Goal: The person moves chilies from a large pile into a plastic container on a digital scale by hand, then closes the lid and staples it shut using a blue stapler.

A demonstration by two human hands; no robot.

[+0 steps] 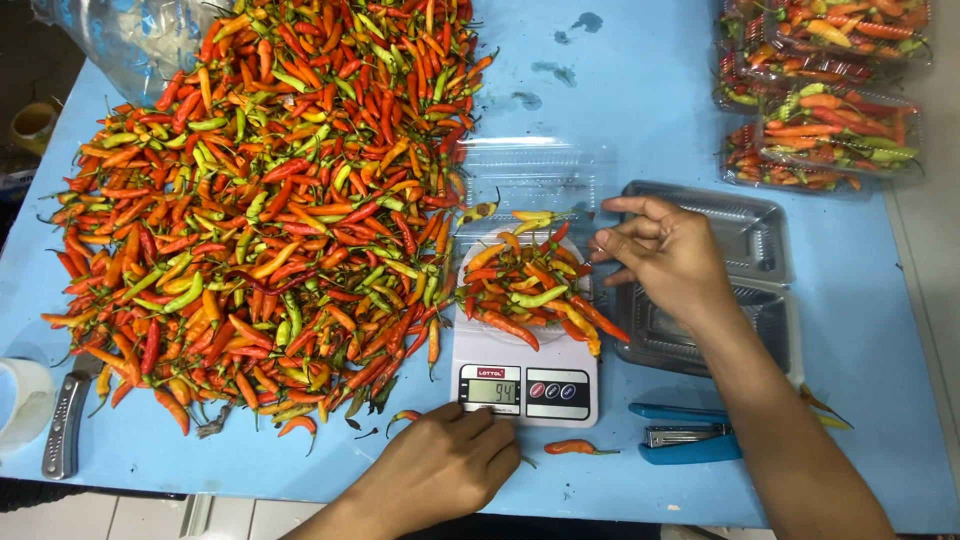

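Bright, even overhead light, soft shadows, glare on the clear plastic tray [530, 175], sharp throughout.

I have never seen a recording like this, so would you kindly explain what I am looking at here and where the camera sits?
There is no machine: a person works with two bare hands, filmed by one camera worn on the head, looking down at a blue table. A big pile of chillies, red, orange and green, covers its left side. In the middle stands a small digital scale with a clear tray of chillies on it. The left hand rests by the scale's front edge, holding nothing. The right hand reaches to the tray's right edge, fingers loosely curled; I cannot tell whether it grips a chilli. Nearby lie empty trays, a blue stapler and, top right, filled packs.
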